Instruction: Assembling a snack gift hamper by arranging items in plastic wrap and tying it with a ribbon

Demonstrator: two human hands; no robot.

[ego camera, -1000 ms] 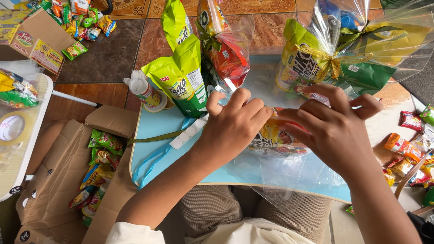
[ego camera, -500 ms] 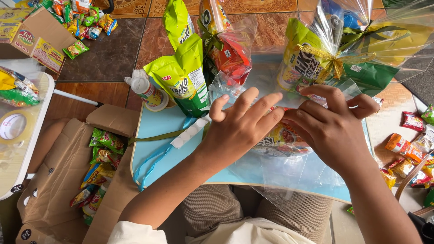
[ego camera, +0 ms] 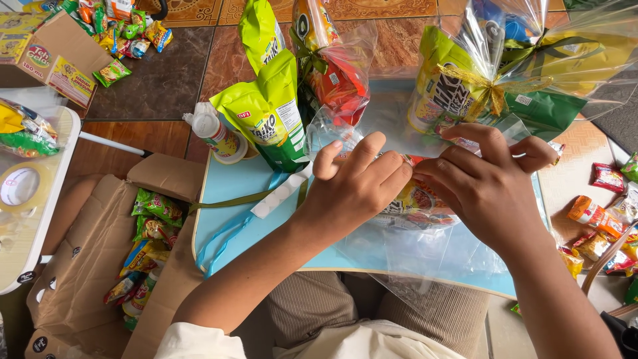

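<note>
Over the small blue table [ego camera: 229,199] on my lap, head view: my left hand [ego camera: 352,189] has slid in toward the right one since a second ago, fingers now lying flatter over the snack packet [ego camera: 415,199] instead of arched up. My right hand [ego camera: 488,186] is curled, pinching the clear cellophane sheet [ego camera: 432,259] at the packet's far edge. So the wrap has been pulled closer over the packet, which sits mid-table under both hands. Left of me sits a cardboard box [ego camera: 93,252] of snacks; finished gift bundles [ego camera: 478,86] stand at the far edge.
</note>
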